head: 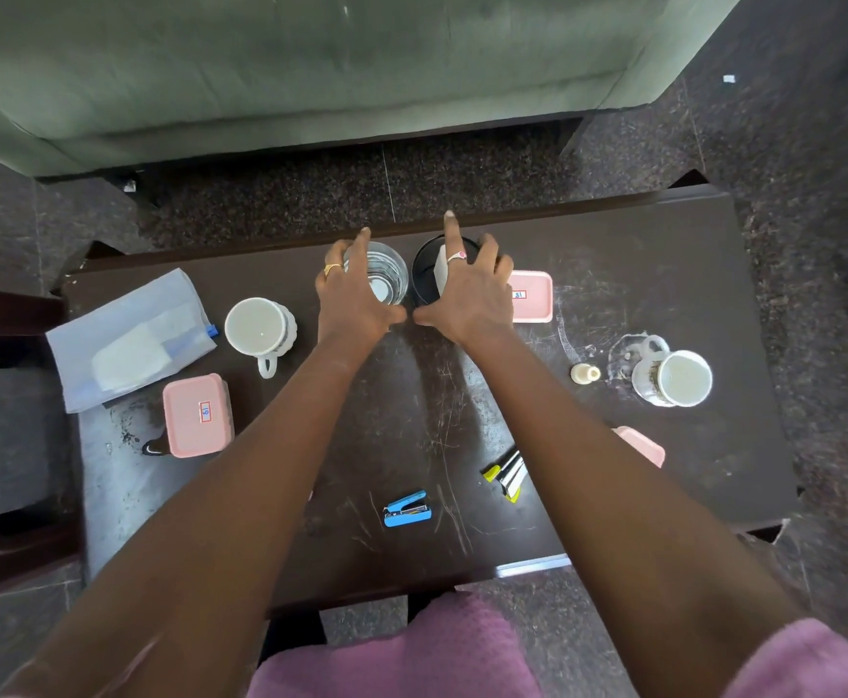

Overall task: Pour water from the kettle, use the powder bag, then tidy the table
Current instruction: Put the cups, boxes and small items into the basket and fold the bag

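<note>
My left hand (356,294) is wrapped around the left side of a clear drinking glass (389,277) with water in it, at the far middle of the dark table (663,274). My right hand (475,289) grips a black round container (424,277) right beside the glass, index finger sticking out; a white piece stands inside the container. A clear zip bag with white powder (130,340) lies flat at the left end. No kettle is clearly visible.
A white mug (258,327) stands left of the glass and another (684,377) at the right beside a small cream bottle (584,373). Pink boxes (198,415) (532,294), a blue stapler (407,508) and markers (505,473) lie around. A dark chair (9,445) stands left, a green sofa (311,68) beyond.
</note>
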`<state>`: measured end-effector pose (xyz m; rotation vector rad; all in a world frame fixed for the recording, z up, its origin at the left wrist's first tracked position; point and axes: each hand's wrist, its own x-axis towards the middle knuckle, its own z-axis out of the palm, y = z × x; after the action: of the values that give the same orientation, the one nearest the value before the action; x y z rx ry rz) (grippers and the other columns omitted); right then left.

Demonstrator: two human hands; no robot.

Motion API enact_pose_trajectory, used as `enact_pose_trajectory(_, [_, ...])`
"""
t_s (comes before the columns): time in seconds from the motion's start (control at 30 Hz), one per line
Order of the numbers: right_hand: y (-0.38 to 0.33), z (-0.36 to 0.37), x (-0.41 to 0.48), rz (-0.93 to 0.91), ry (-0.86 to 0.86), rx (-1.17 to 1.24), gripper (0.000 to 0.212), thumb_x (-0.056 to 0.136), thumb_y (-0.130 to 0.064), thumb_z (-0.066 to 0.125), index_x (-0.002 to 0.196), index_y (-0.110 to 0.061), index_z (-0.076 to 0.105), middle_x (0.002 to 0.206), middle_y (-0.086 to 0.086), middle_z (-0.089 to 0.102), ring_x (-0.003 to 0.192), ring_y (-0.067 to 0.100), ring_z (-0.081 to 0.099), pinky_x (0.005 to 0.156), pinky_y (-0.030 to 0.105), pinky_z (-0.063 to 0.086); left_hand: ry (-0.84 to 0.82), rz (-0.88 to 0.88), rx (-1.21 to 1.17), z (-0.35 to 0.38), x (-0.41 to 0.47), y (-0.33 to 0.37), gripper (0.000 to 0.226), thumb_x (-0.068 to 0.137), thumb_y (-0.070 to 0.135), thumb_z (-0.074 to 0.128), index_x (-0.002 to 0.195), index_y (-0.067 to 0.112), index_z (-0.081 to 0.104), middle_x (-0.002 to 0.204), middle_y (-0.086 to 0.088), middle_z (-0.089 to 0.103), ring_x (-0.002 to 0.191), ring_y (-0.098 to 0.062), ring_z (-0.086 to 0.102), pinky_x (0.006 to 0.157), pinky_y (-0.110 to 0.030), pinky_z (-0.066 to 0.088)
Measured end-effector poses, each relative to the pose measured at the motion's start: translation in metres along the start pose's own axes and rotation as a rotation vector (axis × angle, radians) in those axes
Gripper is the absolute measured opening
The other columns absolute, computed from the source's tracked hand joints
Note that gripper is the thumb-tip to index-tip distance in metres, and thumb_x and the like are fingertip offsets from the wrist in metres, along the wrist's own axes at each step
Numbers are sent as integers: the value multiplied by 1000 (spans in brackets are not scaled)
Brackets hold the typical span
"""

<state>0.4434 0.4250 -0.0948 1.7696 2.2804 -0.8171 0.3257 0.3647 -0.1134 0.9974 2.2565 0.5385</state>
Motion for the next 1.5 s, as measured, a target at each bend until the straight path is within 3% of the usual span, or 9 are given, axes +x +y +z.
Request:
enact_pose_trajectory(0.2, [27, -1, -49, -129, 352, 111, 79, 71, -40, 65, 141, -20, 35, 144, 14, 35, 130, 35, 30, 105, 50, 26, 195, 46, -82, 14, -38, -11, 122, 56, 26, 88, 146, 8, 7, 152, -20, 16, 142, -34, 14, 116, -38, 14])
enact_pose_trajectory(0.3, [64, 3, -63, 124, 478, 133, 62, 78, -27, 61, 135, -11, 43, 143, 18, 37, 129, 37, 32, 106, 48, 24, 262, 14, -99, 31, -62, -11, 122, 59, 20, 86, 146, 7, 3, 155, -18, 5, 143, -32, 5, 115, -32, 7])
enact_pose_trajectory(0.37, [95, 2, -67, 362, 529, 93, 61, 79, -24, 63, 135, -12, 43, 145, 19, 33, 130, 39, 30, 107, 49, 23, 303, 17, -83, 39, -72, -11, 120, 60, 20, 85, 147, 8, 2, 155, -19, 1, 143, -33, 3, 119, -40, 8])
enact_pose_trajectory(0.47, [144, -6, -70, 621, 522, 52, 68, 75, -32, 68, 136, -26, 40, 150, 14, 24, 134, 37, 25, 106, 51, 22, 288, 38, -53, 48, -81, -12, 117, 63, 18, 83, 146, 7, 2, 154, -20, 3, 143, -35, 4, 118, -47, 15])
enact_pose_trajectory(0.63, [202, -25, -66, 815, 369, 205, 88, 70, -42, 76, 142, -40, 25, 152, 12, 17, 133, 37, 24, 100, 54, 30, 278, 43, -27, 59, -88, -13, 115, 65, 20, 82, 146, 6, 2, 154, -19, 3, 143, -34, 5, 119, -44, 14])
enact_pose_trajectory(0.77, [226, -29, -60, 719, 253, 345, 65, 83, -23, 68, 139, -30, 35, 137, 17, 30, 121, 41, 37, 95, 47, 41, 287, 43, -30, 64, -89, -17, 115, 65, 20, 81, 146, 7, 0, 154, -17, 4, 143, -34, 5, 118, -44, 16])
enact_pose_trajectory(0.93, [216, -14, -72, 697, 425, 285, 52, 87, -7, 57, 133, -24, 42, 134, 18, 30, 118, 41, 34, 92, 47, 43, 273, 31, -20, 61, -87, -30, 107, 70, 17, 76, 145, 2, 1, 154, -19, 6, 143, -34, 7, 118, -48, 16])
enact_pose_trajectory(1.2, [160, 28, -121, 479, 629, 117, 51, 84, -18, 60, 132, -27, 46, 139, 22, 32, 121, 42, 33, 98, 50, 39, 492, -163, 74, 0, -60, -73, 90, 75, 23, 67, 143, -1, 14, 151, -22, 19, 140, -38, 18, 117, -46, 17])
enact_pose_trajectory(1.5, [55, 84, -145, 114, 519, 188, 61, 69, -5, 68, 128, -13, 52, 127, 27, 44, 110, 43, 39, 95, 47, 32, 238, -243, -76, -45, -30, -89, 100, 69, 26, 79, 144, 2, 17, 139, -20, 44, 128, -33, 41, 105, -38, 36])
